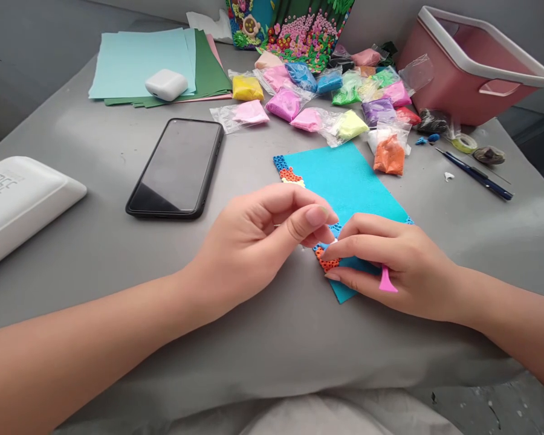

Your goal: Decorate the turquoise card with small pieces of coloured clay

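A turquoise foam sheet [344, 181] lies on the grey table [95, 175], with blue and orange clay dots along its left edge. My left hand [254, 241] hovers at the sheet's near left edge, thumb and forefinger pinched together over the dots; what they pinch is too small to tell. My right hand [394, 266] rests on the sheet's near corner and holds a pink clay tool [385, 283], its flat end sticking out below the fingers. The fingertips of both hands nearly touch above the orange dots [327, 262].
Several small bags of coloured clay [326, 103] lie behind the sheet, an orange one [388, 154] closest. A black phone [176, 166], a white box [18, 199], an earbud case [165, 84] on paper sheets, a pink bin [471, 66] and a dark blue pen-like tool [476, 174] surround the work.
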`<action>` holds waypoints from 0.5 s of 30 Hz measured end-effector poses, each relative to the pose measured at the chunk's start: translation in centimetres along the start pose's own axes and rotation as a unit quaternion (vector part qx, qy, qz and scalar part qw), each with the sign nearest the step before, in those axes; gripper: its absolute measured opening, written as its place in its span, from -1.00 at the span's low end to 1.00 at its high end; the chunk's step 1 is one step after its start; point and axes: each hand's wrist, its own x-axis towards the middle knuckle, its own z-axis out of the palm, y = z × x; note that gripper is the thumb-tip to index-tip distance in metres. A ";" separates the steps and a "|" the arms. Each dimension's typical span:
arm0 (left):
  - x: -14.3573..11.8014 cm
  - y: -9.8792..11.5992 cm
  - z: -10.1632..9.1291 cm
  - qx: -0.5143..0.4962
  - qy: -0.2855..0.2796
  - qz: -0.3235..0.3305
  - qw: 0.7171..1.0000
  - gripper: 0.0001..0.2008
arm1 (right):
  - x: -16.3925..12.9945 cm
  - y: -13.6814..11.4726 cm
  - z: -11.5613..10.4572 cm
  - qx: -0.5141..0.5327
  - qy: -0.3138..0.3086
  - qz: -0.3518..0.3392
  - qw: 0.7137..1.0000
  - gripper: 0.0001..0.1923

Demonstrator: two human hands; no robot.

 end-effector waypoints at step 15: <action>-0.2 -0.6 -0.1 0.225 -0.052 0.092 0.969 -0.71 | -0.2 -0.8 -1.4 0.153 0.043 0.022 0.987 -0.34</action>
